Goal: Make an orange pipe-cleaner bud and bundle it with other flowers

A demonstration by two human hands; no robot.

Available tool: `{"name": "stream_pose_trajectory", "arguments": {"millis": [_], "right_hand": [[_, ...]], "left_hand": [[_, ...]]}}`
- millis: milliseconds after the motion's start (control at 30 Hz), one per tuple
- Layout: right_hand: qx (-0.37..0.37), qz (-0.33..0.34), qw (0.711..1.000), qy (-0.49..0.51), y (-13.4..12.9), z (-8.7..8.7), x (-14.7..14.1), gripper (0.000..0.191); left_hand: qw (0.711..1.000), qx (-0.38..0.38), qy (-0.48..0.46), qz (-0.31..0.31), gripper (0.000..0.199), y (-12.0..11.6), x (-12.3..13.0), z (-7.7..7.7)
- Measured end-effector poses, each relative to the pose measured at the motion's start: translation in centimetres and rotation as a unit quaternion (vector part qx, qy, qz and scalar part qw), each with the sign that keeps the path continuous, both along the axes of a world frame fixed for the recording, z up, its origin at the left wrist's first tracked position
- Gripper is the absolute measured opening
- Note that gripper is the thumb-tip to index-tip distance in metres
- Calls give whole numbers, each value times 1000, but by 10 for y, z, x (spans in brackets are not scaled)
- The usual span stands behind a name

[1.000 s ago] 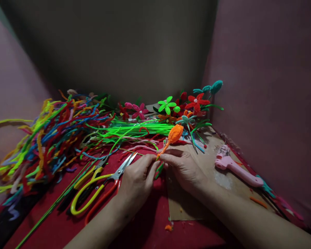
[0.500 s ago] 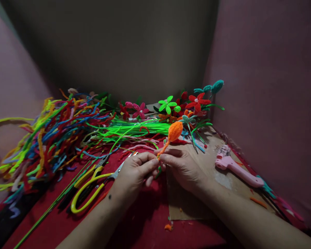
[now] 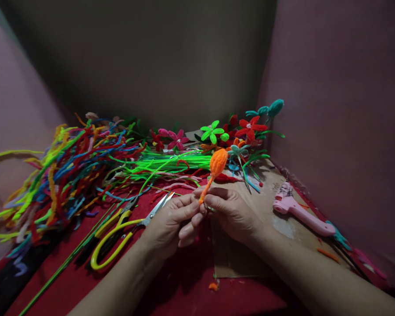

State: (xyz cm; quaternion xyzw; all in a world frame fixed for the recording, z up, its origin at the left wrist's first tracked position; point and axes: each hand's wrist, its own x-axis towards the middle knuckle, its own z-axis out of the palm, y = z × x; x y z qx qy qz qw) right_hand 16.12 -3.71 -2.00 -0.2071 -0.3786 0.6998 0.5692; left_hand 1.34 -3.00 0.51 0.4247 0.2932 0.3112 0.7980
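An orange pipe-cleaner bud on a thin orange stem tilts up to the right between my hands. My left hand pinches the bottom of the stem between thumb and index finger, its other fingers curled loosely below. From the right, my right hand closes its thumb and fingers on the same stem, just under the bud. The fingertips of both hands nearly meet and cover the stem's lower end. Yellow-handled scissors lie left of my left hand, blades partly behind it.
Loose coloured pipe cleaners are heaped at the left, with green ones behind my hands. Finished flowers stand at the back right. Pliers lie beside the scissors. A pink glue gun rests on cardboard.
The bud has shifted slightly left and up, with its stem still in both hands. My left hand has moved a little, its lower fingers extend more, and more of the scissor blades shows.
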Motion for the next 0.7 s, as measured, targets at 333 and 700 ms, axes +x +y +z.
{"name": "stream_pose_trajectory", "arguments": {"millis": [333, 700], "right_hand": [[50, 20, 998, 14, 1, 4, 4, 14], [12, -33, 999, -22, 0, -2, 0, 8]], "left_hand": [[999, -34, -29, -12, 15, -3, 1, 0], [975, 137, 160, 63, 24, -6, 3, 2]]}}
